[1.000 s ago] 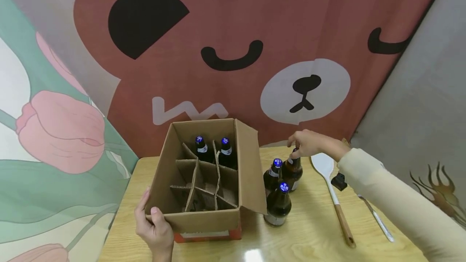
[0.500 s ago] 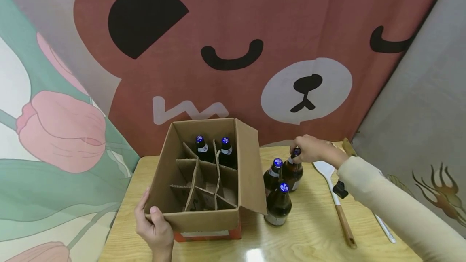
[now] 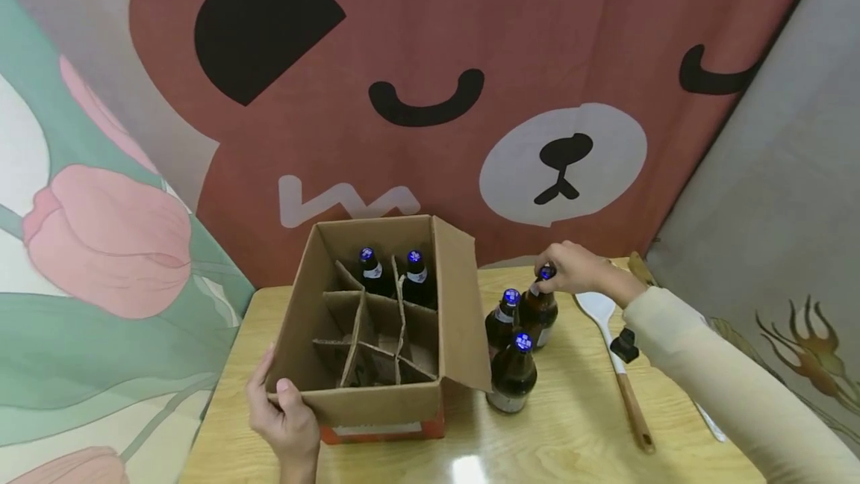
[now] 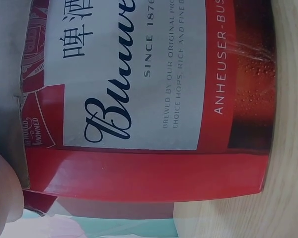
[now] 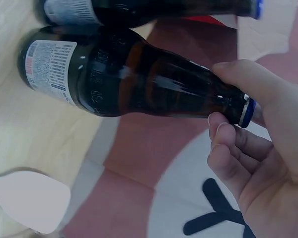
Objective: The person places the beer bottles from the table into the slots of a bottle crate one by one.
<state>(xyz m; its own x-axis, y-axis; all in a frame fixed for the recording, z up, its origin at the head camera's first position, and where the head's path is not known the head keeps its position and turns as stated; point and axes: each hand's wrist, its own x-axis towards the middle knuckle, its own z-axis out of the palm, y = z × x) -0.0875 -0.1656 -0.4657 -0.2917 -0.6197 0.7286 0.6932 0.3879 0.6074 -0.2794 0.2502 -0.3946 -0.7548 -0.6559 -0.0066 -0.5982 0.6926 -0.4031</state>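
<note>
My left hand (image 3: pixel 285 417) grips the near left corner of an open cardboard beer box (image 3: pixel 376 405), thumb on the rim. Its red and white printed side (image 4: pixel 139 173) fills the left wrist view. Cardboard dividers split the inside, and two blue-capped bottles stand in the far compartments. To the box's right, my right hand (image 3: pixel 571 267) pinches the neck of a brown beer bottle (image 3: pixel 540 312) just below its cap, thumb on one side and fingers on the other. This bottle stands upright on the table. Two more beer bottles, one behind (image 3: pixel 500 327) and one nearer (image 3: pixel 513 379), stand close to it.
A white spatula (image 3: pixel 596 307) with a wooden handle lies right of the bottles, beside a small black object (image 3: pixel 625 346). A thin utensil (image 3: pixel 708 420) is partly hidden by my sleeve. The box's right flap (image 3: pixel 463 305) leans outward. A printed curtain hangs behind the table.
My right hand has shifted slightly on the bottle's neck, and the blue cap that it covered now shows. My left hand stays on the box corner. The bottles have not visibly moved.
</note>
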